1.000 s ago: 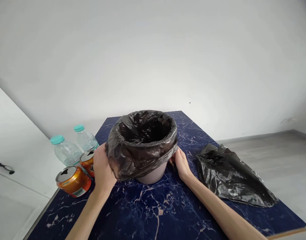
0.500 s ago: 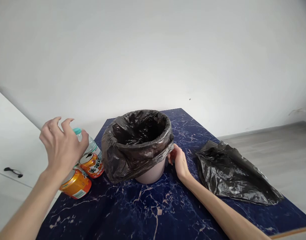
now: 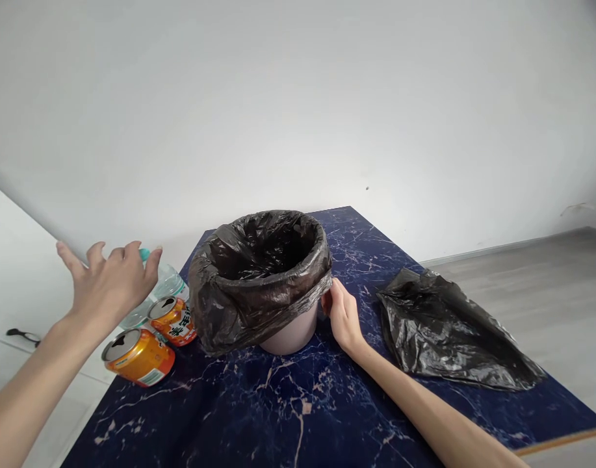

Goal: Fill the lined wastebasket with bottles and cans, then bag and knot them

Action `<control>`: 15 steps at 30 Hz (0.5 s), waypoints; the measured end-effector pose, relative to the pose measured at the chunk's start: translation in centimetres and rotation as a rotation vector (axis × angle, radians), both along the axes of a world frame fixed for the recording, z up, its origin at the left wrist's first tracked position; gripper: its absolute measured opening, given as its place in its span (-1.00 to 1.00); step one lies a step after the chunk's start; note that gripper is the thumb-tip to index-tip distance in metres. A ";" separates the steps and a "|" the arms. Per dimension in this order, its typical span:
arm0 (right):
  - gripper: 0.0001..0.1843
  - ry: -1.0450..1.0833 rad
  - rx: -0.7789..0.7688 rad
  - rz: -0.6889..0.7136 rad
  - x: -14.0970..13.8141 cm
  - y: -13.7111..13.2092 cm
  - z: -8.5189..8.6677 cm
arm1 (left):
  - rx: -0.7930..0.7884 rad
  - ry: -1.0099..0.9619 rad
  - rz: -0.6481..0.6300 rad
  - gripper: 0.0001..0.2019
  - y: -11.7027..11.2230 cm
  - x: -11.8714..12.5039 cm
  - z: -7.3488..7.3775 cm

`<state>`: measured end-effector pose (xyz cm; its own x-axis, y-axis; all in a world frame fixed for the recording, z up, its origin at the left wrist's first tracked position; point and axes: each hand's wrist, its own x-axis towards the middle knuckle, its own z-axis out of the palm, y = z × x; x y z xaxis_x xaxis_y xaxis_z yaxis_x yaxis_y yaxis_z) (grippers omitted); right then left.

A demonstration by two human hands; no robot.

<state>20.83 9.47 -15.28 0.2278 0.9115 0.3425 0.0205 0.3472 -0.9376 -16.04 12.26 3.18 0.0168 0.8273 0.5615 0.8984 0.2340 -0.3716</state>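
Note:
My left hand (image 3: 111, 279) is raised with its fingers spread, holding nothing. Partly behind it stands a clear plastic bottle (image 3: 169, 281) with a teal cap. More clear plastic (image 3: 138, 315) shows below the hand. In front are two opened orange drink cans, one (image 3: 173, 322) against the bottle and the other (image 3: 144, 357) nearer to me. A light-coloured bin (image 3: 292, 331) stands mid-table, lined with a black garbage bag (image 3: 273, 302) folded over its rim. My right hand (image 3: 344, 315) is closed at the bag's lower edge on the bin's right side; its fingertips are partly hidden.
A second black plastic bag (image 3: 453, 331) lies flattened on the right of the blue marble-patterned table (image 3: 259, 416). Behind the table is a white wall (image 3: 298, 104). A white cabinet (image 3: 15, 260) with a black handle (image 3: 23, 335) stands at the left.
My left hand has shifted left and a little down, its fingers spreading wider, which uncovers more of the near can. My right hand stays at the bag's edge. The view has shifted slightly.

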 end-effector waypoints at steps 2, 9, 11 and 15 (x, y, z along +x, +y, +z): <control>-0.42 -0.014 0.003 -0.006 0.0 0.0 0.0 | 0.001 0.000 -0.042 -0.39 0.0 0.0 -0.3; -0.44 -0.033 -0.006 -0.021 0.0 0.1 -0.1 | 0.015 0.030 -0.187 -0.41 0.0 -0.6 -0.5; -0.44 -0.038 -0.005 -0.018 0.0 0.0 -0.1 | 0.029 0.032 -0.218 -0.43 -0.3 -0.5 -0.5; -0.44 -0.053 0.005 -0.019 0.0 -0.2 -0.1 | 0.146 0.012 -0.351 -0.40 -1.3 0.4 -0.1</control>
